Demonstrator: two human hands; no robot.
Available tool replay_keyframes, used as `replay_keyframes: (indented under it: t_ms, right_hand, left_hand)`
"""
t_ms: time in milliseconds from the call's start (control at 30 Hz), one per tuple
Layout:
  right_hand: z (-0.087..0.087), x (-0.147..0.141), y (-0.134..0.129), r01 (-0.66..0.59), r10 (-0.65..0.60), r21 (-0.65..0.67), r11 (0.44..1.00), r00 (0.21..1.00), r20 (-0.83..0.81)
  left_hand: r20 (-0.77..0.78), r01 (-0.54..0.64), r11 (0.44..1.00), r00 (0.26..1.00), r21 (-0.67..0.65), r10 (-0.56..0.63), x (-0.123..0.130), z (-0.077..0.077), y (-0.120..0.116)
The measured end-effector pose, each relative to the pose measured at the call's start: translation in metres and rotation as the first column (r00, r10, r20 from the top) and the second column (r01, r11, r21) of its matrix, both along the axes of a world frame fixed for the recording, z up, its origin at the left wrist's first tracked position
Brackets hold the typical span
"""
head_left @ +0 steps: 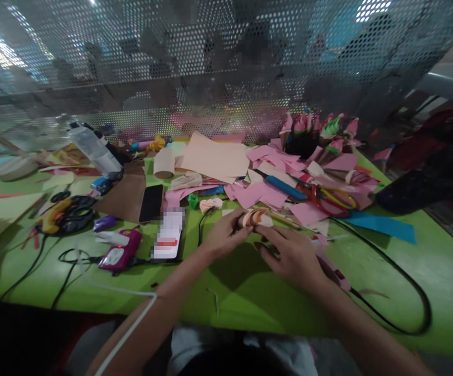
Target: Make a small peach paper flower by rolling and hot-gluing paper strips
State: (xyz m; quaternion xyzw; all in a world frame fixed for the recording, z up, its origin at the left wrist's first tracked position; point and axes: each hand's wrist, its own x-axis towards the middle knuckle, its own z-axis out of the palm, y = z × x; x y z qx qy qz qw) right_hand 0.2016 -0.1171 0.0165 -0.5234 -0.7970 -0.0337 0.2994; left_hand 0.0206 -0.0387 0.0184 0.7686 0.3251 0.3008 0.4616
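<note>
Between my two hands is a small curled piece of cream and brown paper (256, 216), with layered swirls on its upper side. My left hand (226, 232) grips its left edge, fingers closed round it. From the right, the fingers of my right hand (294, 256) are bent against the same paper, with the fingertips partly hidden. A pale pink glue gun (338, 277) with a black cord lies by my right wrist. Just beyond the hands are a crumpled pale pink paper piece (211, 204) and a small green paper piece (193, 200).
Pink paper scraps (265, 193), red-handled scissors (324, 206) and a blue-handled tool (285, 187) lie at the back right. A dark phone (152, 202), a lit phone (168, 235) and a magenta device (120, 250) are left. Behind the green table (250, 297) stands a perforated metal screen (195, 62).
</note>
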Motion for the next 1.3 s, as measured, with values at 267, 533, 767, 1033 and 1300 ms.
replay_keyframes:
  t_ms: [267,533,767,1033,1300]
  right_hand:
    - [0.002,0.0,-0.002,0.02,-0.021,-0.047,0.999,1.0,-0.016]
    - [0.001,0.002,-0.001,-0.006,0.006,-0.039,0.999,1.0,-0.002]
    - [0.0,0.001,-0.002,0.019,-0.019,-0.045,0.999,1.0,0.004]
    - [0.017,0.033,-0.006,0.125,-0.14,-0.106,0.986,0.98,-0.142]
    - [-0.006,0.088,-0.052,0.325,-0.327,-0.304,0.896,0.944,0.045]
  left_hand:
    - [0.041,-0.025,0.999,0.999,-0.041,0.027,0.002,-0.002,-0.001]
    - [0.1,-0.005,0.993,0.995,-0.117,0.017,0.002,-0.005,-0.002]
    - [-0.025,-0.03,1.0,0.999,0.009,0.03,0.002,0.0,-0.002]
    - [0.0,-0.086,0.996,0.996,-0.016,0.086,-0.001,0.001,0.002]
    - [0.022,-0.077,0.996,0.997,-0.035,0.078,-0.006,0.003,0.003]
